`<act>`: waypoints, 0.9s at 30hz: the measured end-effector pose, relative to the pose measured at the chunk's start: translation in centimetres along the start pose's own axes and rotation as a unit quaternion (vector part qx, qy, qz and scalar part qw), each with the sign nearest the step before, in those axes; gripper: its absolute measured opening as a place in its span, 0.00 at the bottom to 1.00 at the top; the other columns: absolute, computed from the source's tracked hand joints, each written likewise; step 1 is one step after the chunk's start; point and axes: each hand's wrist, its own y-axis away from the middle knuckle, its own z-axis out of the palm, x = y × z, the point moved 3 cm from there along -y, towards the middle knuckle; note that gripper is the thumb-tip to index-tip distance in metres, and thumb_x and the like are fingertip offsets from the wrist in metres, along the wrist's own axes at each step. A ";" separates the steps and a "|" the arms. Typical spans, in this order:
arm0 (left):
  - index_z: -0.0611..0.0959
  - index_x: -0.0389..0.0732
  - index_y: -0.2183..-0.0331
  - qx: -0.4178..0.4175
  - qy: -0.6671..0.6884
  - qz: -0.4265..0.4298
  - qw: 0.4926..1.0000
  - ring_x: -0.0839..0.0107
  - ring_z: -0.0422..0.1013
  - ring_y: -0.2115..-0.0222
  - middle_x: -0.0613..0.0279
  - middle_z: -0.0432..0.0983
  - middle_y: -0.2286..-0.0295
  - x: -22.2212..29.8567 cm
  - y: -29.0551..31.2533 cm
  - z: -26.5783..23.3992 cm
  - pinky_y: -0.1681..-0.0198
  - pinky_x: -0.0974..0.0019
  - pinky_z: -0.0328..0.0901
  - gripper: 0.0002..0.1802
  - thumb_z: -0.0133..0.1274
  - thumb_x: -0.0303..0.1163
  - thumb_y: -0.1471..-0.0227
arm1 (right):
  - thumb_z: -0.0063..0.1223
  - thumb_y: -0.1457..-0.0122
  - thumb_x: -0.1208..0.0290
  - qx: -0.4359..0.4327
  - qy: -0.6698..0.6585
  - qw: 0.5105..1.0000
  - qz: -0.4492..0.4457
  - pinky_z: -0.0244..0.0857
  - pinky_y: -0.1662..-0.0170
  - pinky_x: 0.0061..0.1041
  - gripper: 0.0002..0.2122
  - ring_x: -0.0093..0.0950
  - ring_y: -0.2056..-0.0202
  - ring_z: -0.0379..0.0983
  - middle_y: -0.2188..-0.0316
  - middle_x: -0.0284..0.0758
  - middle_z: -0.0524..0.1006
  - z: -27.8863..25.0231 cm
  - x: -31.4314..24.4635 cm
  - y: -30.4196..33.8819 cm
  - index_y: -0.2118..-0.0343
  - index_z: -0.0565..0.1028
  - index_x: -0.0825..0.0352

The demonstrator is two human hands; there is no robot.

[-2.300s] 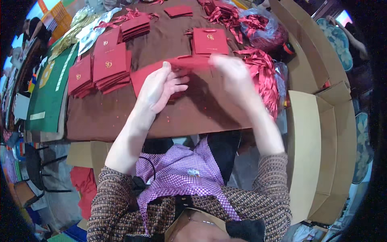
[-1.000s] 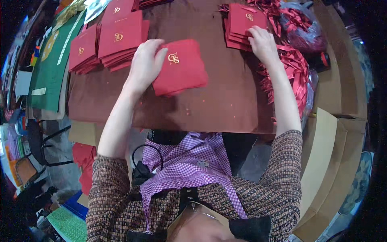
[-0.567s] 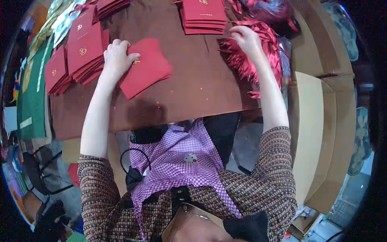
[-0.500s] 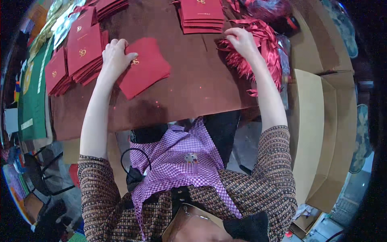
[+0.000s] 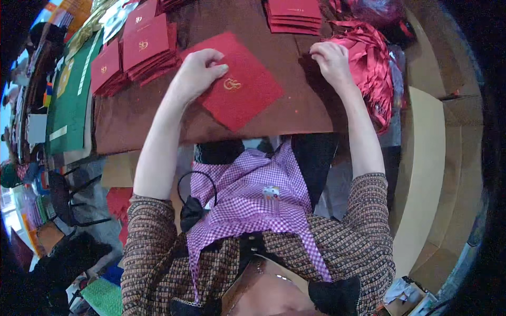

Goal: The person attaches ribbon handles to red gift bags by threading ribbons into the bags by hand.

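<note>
My left hand (image 5: 203,76) is closed on a flat red square card (image 5: 245,87) with a gold emblem, its thumb on top near the emblem. The card is turned cornerwise over the brown tabletop (image 5: 269,118), one corner toward me. At the right, my right hand (image 5: 333,62) has its fingers curled in a pinch beside a heap of shiny red ribbons (image 5: 371,63). What those fingertips hold, if anything, cannot be made out.
Stacks of similar red cards (image 5: 150,47) lie at the left, and another stack (image 5: 295,18) is at the far middle. A green mat (image 5: 68,100) lies along the left edge. An open cardboard box (image 5: 427,174) stands at the right. Clear plastic (image 5: 377,8) lies beyond the ribbons.
The view has shifted. My left hand has moved right across the table with the red card, which is now turned cornerwise. My right hand's fingers are curled closer together, still beside the ribbons.
</note>
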 end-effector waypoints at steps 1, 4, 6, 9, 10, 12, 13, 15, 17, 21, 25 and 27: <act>0.79 0.31 0.66 -0.012 0.067 -0.021 0.997 0.79 0.67 0.75 0.66 0.72 0.79 0.0 0.2 1.2 0.71 0.72 0.64 0.14 0.59 0.28 0.57 | 0.53 0.49 0.76 0.003 -0.031 0.999 0.012 0.59 0.53 0.28 0.06 0.29 0.61 0.72 0.68 0.30 0.77 -0.2 -0.3 0.4 0.67 0.75 0.63; 0.79 0.32 0.62 -0.037 0.098 -0.084 0.991 0.81 0.69 0.72 0.68 0.75 0.73 -0.4 2.1 3.5 0.67 0.76 0.64 0.13 0.56 0.26 0.53 | 0.50 0.45 0.79 0.023 -0.373 0.910 0.178 0.64 0.56 0.23 0.06 0.22 0.63 0.72 0.68 0.30 0.77 0.6 -2.7 1.7 0.65 0.75 0.67; 0.78 0.31 0.62 -0.023 0.140 -0.092 0.986 0.80 0.69 0.72 0.67 0.75 0.73 -1.2 3.3 5.2 0.67 0.76 0.65 0.14 0.56 0.25 0.53 | 0.48 0.44 0.81 0.059 -0.413 0.891 0.179 0.64 0.56 0.18 0.06 0.20 0.62 0.71 0.66 0.30 0.76 -0.3 -6.2 2.1 0.64 0.75 0.69; 0.78 0.30 0.61 -0.009 0.204 -0.101 0.974 0.79 0.70 0.72 0.64 0.76 0.72 -1.6 4.7 7.9 0.67 0.75 0.65 0.16 0.56 0.25 0.54 | 0.49 0.45 0.81 0.049 -0.382 0.912 0.145 0.66 0.58 0.19 0.07 0.20 0.64 0.72 0.67 0.30 0.76 -0.4 -9.9 3.3 0.64 0.75 0.69; 0.78 0.29 0.60 -0.003 0.227 -0.104 0.968 0.78 0.70 0.72 0.63 0.76 0.72 -1.6 4.9 8.7 0.67 0.75 0.66 0.16 0.56 0.24 0.55 | 0.50 0.46 0.81 0.045 -0.405 0.897 0.173 0.66 0.59 0.20 0.07 0.20 0.65 0.72 0.68 0.30 0.76 -0.1 -11.0 3.9 0.64 0.75 0.69; 0.78 0.29 0.60 -0.031 0.264 -0.139 0.954 0.77 0.71 0.71 0.61 0.76 0.71 -1.9 5.2 10.2 0.66 0.74 0.67 0.16 0.55 0.23 0.54 | 0.54 0.50 0.80 0.047 -0.369 0.906 0.202 0.67 0.62 0.20 0.07 0.23 0.67 0.74 0.71 0.34 0.78 0.0 -12.6 4.4 0.67 0.75 0.70; 0.77 0.29 0.60 -0.016 0.257 -0.138 0.956 0.76 0.71 0.70 0.60 0.76 0.70 -2.0 5.3 10.7 0.66 0.74 0.67 0.16 0.54 0.23 0.54 | 0.54 0.51 0.79 0.042 -0.322 0.928 0.182 0.67 0.62 0.21 0.06 0.24 0.67 0.75 0.72 0.35 0.78 0.3 -12.8 4.7 0.69 0.75 0.70; 0.76 0.28 0.58 -0.013 0.280 -0.128 0.951 0.76 0.72 0.70 0.60 0.76 0.69 -2.5 5.3 11.3 0.65 0.74 0.67 0.17 0.53 0.22 0.53 | 0.55 0.55 0.78 0.064 -0.232 0.962 0.127 0.66 0.64 0.27 0.04 0.30 0.70 0.74 0.75 0.36 0.77 0.8 -13.3 5.2 0.73 0.76 0.68; 0.76 0.28 0.58 -0.016 0.259 -0.116 0.959 0.76 0.71 0.70 0.60 0.76 0.70 -2.6 5.3 11.4 0.65 0.75 0.67 0.17 0.53 0.22 0.53 | 0.56 0.55 0.77 0.068 -0.212 0.967 0.123 0.64 0.64 0.28 0.04 0.31 0.71 0.74 0.75 0.35 0.77 1.8 -13.2 5.9 0.73 0.76 0.67; 0.75 0.28 0.58 -0.024 0.236 -0.108 0.965 0.78 0.71 0.70 0.62 0.75 0.70 -3.4 5.3 11.6 0.66 0.75 0.66 0.18 0.53 0.22 0.54 | 0.56 0.55 0.75 0.065 -0.171 0.975 0.124 0.59 0.61 0.29 0.04 0.29 0.70 0.73 0.76 0.32 0.77 2.2 -13.6 6.0 0.74 0.77 0.64; 0.75 0.29 0.57 -0.013 0.229 -0.117 0.966 0.78 0.70 0.70 0.64 0.75 0.70 -3.0 5.6 11.5 0.65 0.76 0.66 0.19 0.54 0.23 0.54 | 0.56 0.54 0.73 0.055 -0.157 0.978 0.123 0.57 0.59 0.30 0.03 0.28 0.69 0.73 0.75 0.31 0.77 2.5 -13.9 5.9 0.74 0.78 0.62; 0.75 0.29 0.57 -0.028 0.270 -0.121 0.955 0.78 0.70 0.70 0.63 0.75 0.69 -2.9 5.7 11.4 0.65 0.76 0.65 0.20 0.55 0.24 0.55 | 0.56 0.53 0.73 0.051 -0.155 0.979 0.120 0.57 0.59 0.30 0.03 0.27 0.69 0.73 0.75 0.31 0.78 2.6 -14.0 5.8 0.74 0.78 0.61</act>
